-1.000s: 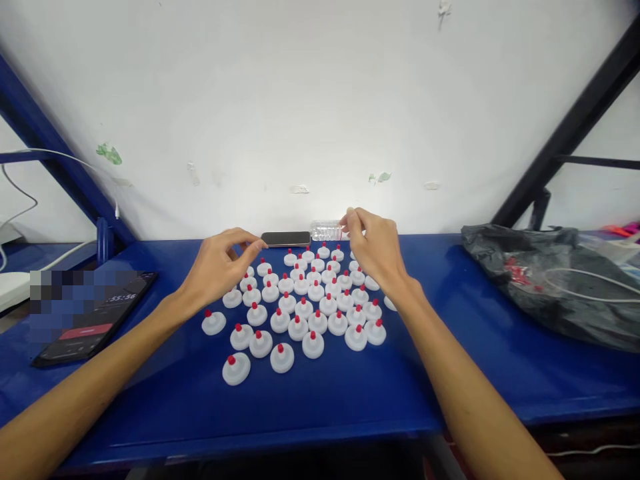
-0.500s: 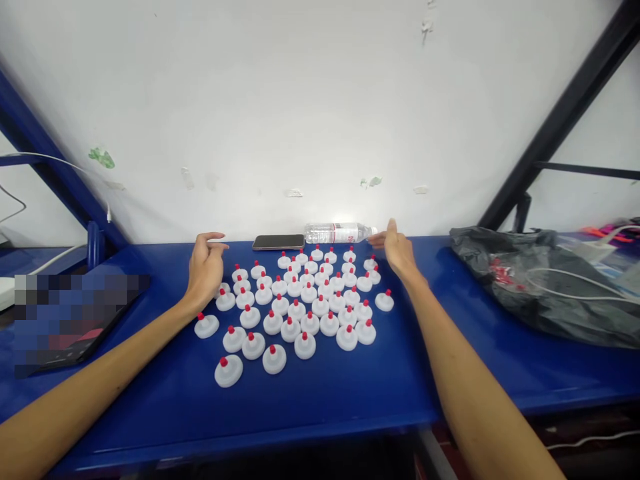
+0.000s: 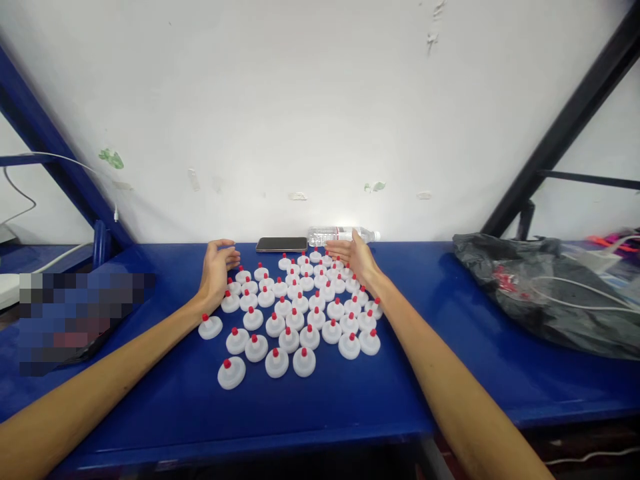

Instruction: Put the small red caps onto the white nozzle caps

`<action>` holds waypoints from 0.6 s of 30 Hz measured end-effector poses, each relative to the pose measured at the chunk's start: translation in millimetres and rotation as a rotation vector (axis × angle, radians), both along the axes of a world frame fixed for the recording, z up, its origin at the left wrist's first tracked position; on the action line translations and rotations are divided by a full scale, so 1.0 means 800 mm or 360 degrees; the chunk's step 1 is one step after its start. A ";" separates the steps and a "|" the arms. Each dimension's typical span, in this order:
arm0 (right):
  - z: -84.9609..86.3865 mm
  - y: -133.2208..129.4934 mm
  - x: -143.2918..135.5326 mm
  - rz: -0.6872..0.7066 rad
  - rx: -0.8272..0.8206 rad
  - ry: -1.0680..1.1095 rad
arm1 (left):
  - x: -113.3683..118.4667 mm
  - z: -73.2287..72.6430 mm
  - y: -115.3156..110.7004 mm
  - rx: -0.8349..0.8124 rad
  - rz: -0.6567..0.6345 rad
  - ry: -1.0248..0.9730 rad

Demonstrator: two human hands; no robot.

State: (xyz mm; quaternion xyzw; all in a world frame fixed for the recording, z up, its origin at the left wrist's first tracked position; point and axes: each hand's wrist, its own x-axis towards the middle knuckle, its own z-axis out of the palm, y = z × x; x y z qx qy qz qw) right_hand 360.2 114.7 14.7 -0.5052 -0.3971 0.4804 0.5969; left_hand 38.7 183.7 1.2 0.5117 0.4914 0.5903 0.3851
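Several round white caps with red tips [image 3: 289,340] stand upright in a loose cluster on the blue table [image 3: 320,413]. Along the cluster's left edge is my left hand [image 3: 216,272], its fingers apart and curved inward, with nothing held. My right hand [image 3: 357,259] lies at the back right of the cluster, fingers stretched out to the left beside the caps there. It partly hides some of those caps and the clear plastic bottle [image 3: 320,235] behind it. A few caps stand apart at the front, among them the front left cap [image 3: 231,375].
A dark phone [image 3: 281,245] lies by the wall, left of the bottle. On the right is a black plastic bag [image 3: 550,307] with a white cable over it. A dark, partly blurred-out object [image 3: 120,320] lies at the left. Frame posts [image 3: 555,133] rise at both sides.
My right hand has moved left from beyond the cluster's right edge, and the right-side caps are pushed closer together. My left hand has shifted slightly right. The view has tilted a little.
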 end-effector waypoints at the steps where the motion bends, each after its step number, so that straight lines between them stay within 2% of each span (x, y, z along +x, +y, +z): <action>1: 0.001 0.000 -0.003 0.0017 -0.0008 0.0030 | 0.002 0.000 -0.002 0.0012 -0.0031 0.0001; 4: 0.003 0.002 0.002 -0.0014 -0.0024 0.0108 | 0.004 0.000 -0.004 0.0044 -0.0078 0.0029; 7: 0.003 0.005 0.023 -0.0173 -0.0016 0.0182 | -0.002 0.003 -0.002 0.0071 -0.0029 0.0059; 15: -0.011 0.005 0.115 -0.1021 0.0013 0.0396 | -0.019 0.010 0.015 0.0084 0.0254 0.0028; 18: -0.015 0.001 0.143 -0.1252 0.0054 0.0447 | -0.019 0.011 0.014 0.0088 0.0304 0.0040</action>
